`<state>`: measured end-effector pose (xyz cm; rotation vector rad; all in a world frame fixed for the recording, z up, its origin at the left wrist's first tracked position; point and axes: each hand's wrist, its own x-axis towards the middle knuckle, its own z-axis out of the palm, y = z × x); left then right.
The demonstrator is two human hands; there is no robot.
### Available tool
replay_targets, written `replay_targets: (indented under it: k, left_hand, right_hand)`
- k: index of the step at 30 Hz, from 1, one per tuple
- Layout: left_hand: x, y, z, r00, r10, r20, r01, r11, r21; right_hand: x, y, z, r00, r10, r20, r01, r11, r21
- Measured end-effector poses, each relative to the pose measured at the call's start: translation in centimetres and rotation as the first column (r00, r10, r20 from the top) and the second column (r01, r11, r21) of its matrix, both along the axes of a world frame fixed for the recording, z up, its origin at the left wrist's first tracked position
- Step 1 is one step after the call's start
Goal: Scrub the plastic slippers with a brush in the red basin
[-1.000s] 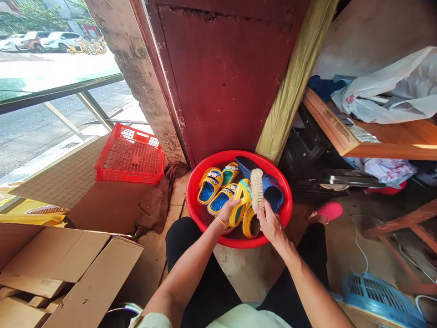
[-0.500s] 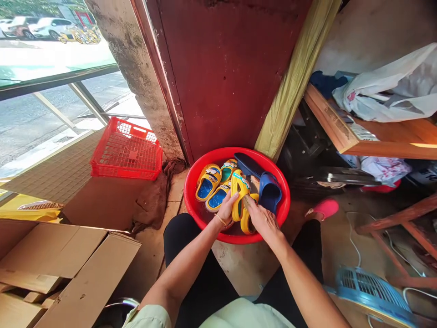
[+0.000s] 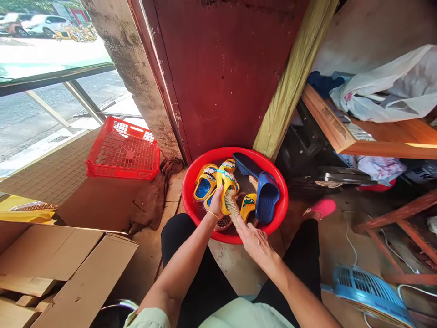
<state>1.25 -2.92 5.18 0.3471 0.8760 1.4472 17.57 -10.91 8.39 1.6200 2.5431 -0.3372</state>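
Observation:
A red plastic basin sits on the floor between my knees, holding several slippers. My left hand grips a yellow slipper and tilts it up inside the basin. My right hand holds a scrubbing brush with pale bristles, pressed against that slipper. Another yellow slipper lies to the left, and a third lies near my right hand. A blue slipper leans by the right wall, with a navy slipper behind it. A brown textured sole shows near the front rim.
A dark red metal door rises behind the basin. A red plastic crate stands on the left, above a flattened cardboard box. On the right are a blue fan, a wooden shelf and a white plastic bag.
The yellow slipper has moved left and tilted up in my left hand. The brush's bristles, hidden a moment ago, now show against it. The blue slipper stands more upright.

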Motion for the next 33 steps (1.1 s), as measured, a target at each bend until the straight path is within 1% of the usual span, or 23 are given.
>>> replay_targets:
  k: [3,5,6,9,12,13,14,16,17,18,19,20,21,22,23,24,25,26,27,28,30,32,33]
  left_hand:
    - [1.5,-0.9,-0.3,0.992,-0.117,-0.046,0.12,0.991,0.066]
    - [1.8,-1.3,-0.7,0.991,-0.114,-0.07,0.12,0.988,0.097]
    - [1.7,-1.3,-0.8,0.992,-0.084,-0.099,0.095,0.99,0.108]
    - [-0.2,-0.4,-0.6,0.97,0.062,-0.236,-0.029,0.989,0.142]
    - [-3.0,1.4,0.0,0.933,0.183,-0.309,-0.13,0.974,0.184]
    - [-4.0,2.0,0.2,0.913,0.212,-0.347,-0.151,0.969,0.196]
    - [-4.9,2.6,0.3,0.894,0.2,-0.4,-0.129,0.972,0.197]
    - [-6.4,3.6,0.3,0.843,0.142,-0.519,-0.064,0.984,0.165]
    - [-7.0,3.9,0.3,0.787,0.164,-0.594,-0.088,0.984,0.154]
    - [-7.3,4.0,0.4,0.696,0.215,-0.685,-0.154,0.977,0.15]
    - [-7.5,4.0,0.4,0.571,0.271,-0.775,-0.235,0.958,0.163]
    - [-7.4,3.7,0.6,0.416,0.321,-0.851,-0.311,0.929,0.199]
    - [-7.1,3.3,0.7,0.262,0.349,-0.9,-0.348,0.904,0.249]
    - [-6.7,2.6,0.9,0.137,0.356,-0.925,-0.335,0.895,0.295]
    - [-6.1,1.8,1.0,0.063,0.351,-0.934,-0.261,0.909,0.324]
    - [-5.4,1.0,1.1,0.059,0.33,-0.942,-0.129,0.938,0.321]
    - [-4.6,0.2,1.0,0.095,0.26,-0.961,0.039,0.964,0.265]
    - [-3.8,-0.5,0.8,0.13,0.145,-0.981,0.182,0.969,0.167]
    - [-3.0,-1.1,0.4,0.134,-0.006,-0.991,0.315,0.948,0.037]
    - [-2.3,-1.5,-0.1,0.087,-0.124,-0.988,0.398,0.914,-0.08]
    - [-1.0,-1.8,-1.3,-0.096,-0.262,-0.96,0.454,0.847,-0.277]
    - [-0.2,-1.7,-2.5,-0.284,-0.293,-0.913,0.434,0.809,-0.395]
    - [0.1,-1.5,-3.0,-0.353,-0.301,-0.886,0.42,0.795,-0.438]
  right_hand:
    - [-1.2,3.0,2.0,0.992,-0.126,0.028,0.126,0.992,0.006]
    - [-1.8,4.5,3.0,0.991,-0.137,-0.006,0.137,0.991,-0.011]
    - [-2.0,4.7,3.2,0.992,-0.123,-0.035,0.122,0.992,-0.018]
    - [-1.2,3.5,2.6,0.991,-0.018,-0.135,0.012,0.999,-0.047]
    - [1.5,1.3,1.4,0.981,0.065,-0.184,-0.088,0.989,-0.121]
    - [2.7,0.8,1.1,0.979,0.063,-0.191,-0.093,0.984,-0.152]
    - [4.0,0.5,0.9,0.98,0.034,-0.198,-0.07,0.981,-0.179]
    - [6.4,0.6,0.7,0.969,-0.093,-0.229,0.043,0.976,-0.213]
    - [7.4,0.8,0.6,0.952,-0.159,-0.262,0.097,0.967,-0.234]
    - [8.2,1.0,0.5,0.929,-0.211,-0.304,0.13,0.955,-0.266]
    - [8.8,1.2,0.3,0.901,-0.25,-0.354,0.139,0.941,-0.309]
    - [9.2,1.4,0.1,0.871,-0.283,-0.401,0.134,0.923,-0.361]
    - [9.5,1.5,-0.1,0.839,-0.32,-0.44,0.128,0.903,-0.411]
    - [9.5,1.5,-0.4,0.805,-0.365,-0.468,0.135,0.88,-0.455]
    - [9.5,1.5,-0.7,0.77,-0.415,-0.484,0.153,0.857,-0.492]
    - [9.3,1.5,-1.1,0.737,-0.464,-0.492,0.182,0.836,-0.517]
    - [9.1,1.4,-1.4,0.711,-0.503,-0.492,0.207,0.818,-0.537]
    - [9.0,1.4,-1.6,0.694,-0.529,-0.49,0.226,0.805,-0.549]
    - [8.8,1.3,-1.8,0.684,-0.543,-0.486,0.24,0.798,-0.553]
    - [8.6,1.3,-1.9,0.68,-0.55,-0.484,0.251,0.796,-0.551]
    - [8.5,1.1,-2.0,0.685,-0.536,-0.494,0.264,0.814,-0.518]
    - [8.5,1.0,-2.1,0.697,-0.503,-0.511,0.271,0.845,-0.461]
    - [8.6,0.9,-2.1,0.706,-0.485,-0.515,0.27,0.858,-0.437]
